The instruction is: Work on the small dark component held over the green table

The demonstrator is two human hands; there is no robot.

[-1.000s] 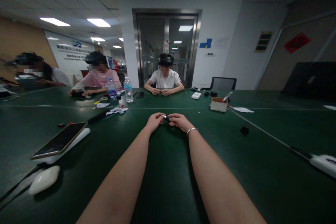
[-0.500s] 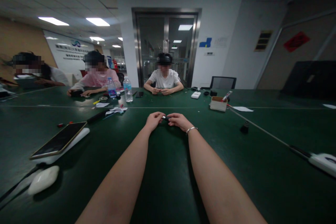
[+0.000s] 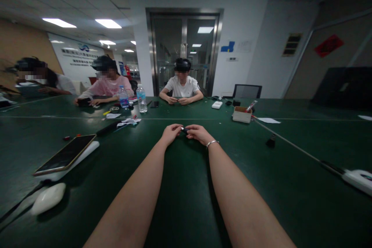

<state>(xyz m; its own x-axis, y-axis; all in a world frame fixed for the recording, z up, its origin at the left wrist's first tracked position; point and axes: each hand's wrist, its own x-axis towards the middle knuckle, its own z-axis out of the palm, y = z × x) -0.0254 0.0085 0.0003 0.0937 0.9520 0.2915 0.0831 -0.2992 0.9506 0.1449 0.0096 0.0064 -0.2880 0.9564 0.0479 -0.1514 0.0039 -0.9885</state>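
Observation:
Over the middle of the green table, my two hands meet at a small black object with a shiny silver end, too small to tell its kind. My left hand pinches the silver end between thumb and fingertips. From the other side, my right hand is closed on the black end, a silver bracelet round its wrist. Fingers cover part of the object at both ends.
To the left lie a phone on a white block and a pale rounded mouse-like object. Ahead stand two water bottles and a small box. A cable crosses the right side. Several people sit across the table.
The small black object has tilted slightly between my fingers. My hands and arms have otherwise hardly moved.

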